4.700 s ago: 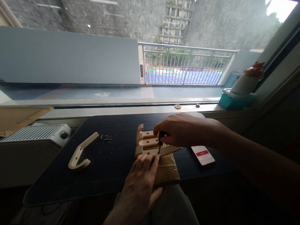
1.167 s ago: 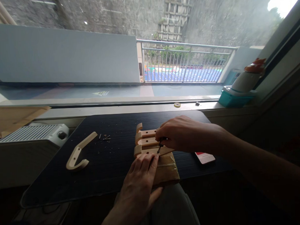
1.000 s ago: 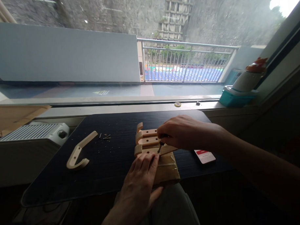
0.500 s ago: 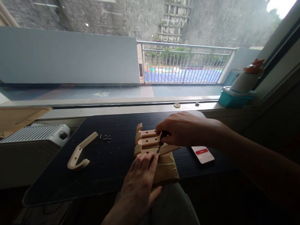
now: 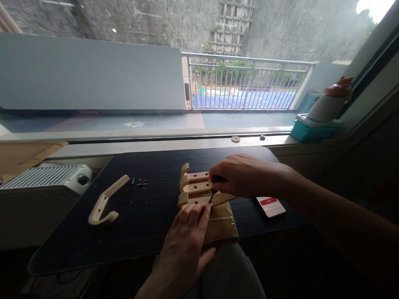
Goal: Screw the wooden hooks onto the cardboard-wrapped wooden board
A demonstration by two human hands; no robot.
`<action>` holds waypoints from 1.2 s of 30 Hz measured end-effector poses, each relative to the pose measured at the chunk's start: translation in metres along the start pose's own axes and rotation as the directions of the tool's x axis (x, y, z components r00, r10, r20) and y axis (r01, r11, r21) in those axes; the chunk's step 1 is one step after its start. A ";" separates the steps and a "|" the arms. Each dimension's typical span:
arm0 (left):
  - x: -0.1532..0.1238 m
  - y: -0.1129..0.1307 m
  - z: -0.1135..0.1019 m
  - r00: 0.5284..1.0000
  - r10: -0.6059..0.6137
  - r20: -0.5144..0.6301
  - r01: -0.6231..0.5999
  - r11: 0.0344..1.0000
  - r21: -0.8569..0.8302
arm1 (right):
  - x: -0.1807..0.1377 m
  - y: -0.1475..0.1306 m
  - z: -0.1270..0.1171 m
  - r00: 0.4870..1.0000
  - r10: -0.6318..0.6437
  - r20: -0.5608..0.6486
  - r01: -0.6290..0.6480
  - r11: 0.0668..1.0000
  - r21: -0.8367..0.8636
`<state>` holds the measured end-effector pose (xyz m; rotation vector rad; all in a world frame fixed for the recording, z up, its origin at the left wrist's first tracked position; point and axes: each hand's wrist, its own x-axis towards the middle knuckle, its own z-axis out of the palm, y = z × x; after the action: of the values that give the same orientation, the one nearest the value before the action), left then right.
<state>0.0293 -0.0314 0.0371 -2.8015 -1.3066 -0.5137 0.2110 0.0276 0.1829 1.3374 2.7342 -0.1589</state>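
My right hand is closed around a small dark screwdriver whose tip stands on the nearest of three wooden hooks lying side by side. Those hooks rest on a brown taped board at the near edge of the black table. My left hand lies flat with fingers stretched out, pressing on the board and the nearest hook. A fourth wooden hook lies apart to the left, with a few small screws beside it.
A phone with a red band on its screen lies right of the board. A white radiator stands at the left. On the window sill sit a teal and white object and a small round yellow thing.
My right hand has shifted and twisted slightly around the screwdriver over the hook. The left hand and the hooks have stayed where they were.
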 end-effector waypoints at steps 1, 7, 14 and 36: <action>0.000 0.000 0.000 1.000 0.001 0.002 -0.001 1.000 -0.001 | 0.000 0.001 0.001 1.000 0.011 -0.007 -0.011 1.000 -0.003; -0.002 -0.001 0.002 1.000 0.009 0.004 -0.009 1.000 0.000 | -0.003 0.000 -0.004 0.997 -0.032 -0.069 0.030 0.999 -0.032; 0.000 -0.002 0.002 1.000 0.015 0.000 -0.015 1.000 0.007 | -0.006 -0.002 -0.011 0.995 -0.050 -0.088 0.046 0.998 -0.049; 0.000 0.001 -0.001 1.000 -0.006 0.007 0.006 1.000 -0.008 | -0.004 -0.002 -0.003 0.998 -0.045 -0.039 0.045 0.999 0.015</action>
<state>0.0294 -0.0320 0.0385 -2.8089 -1.3174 -0.5108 0.2122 0.0234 0.1866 1.2971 2.8027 -0.1601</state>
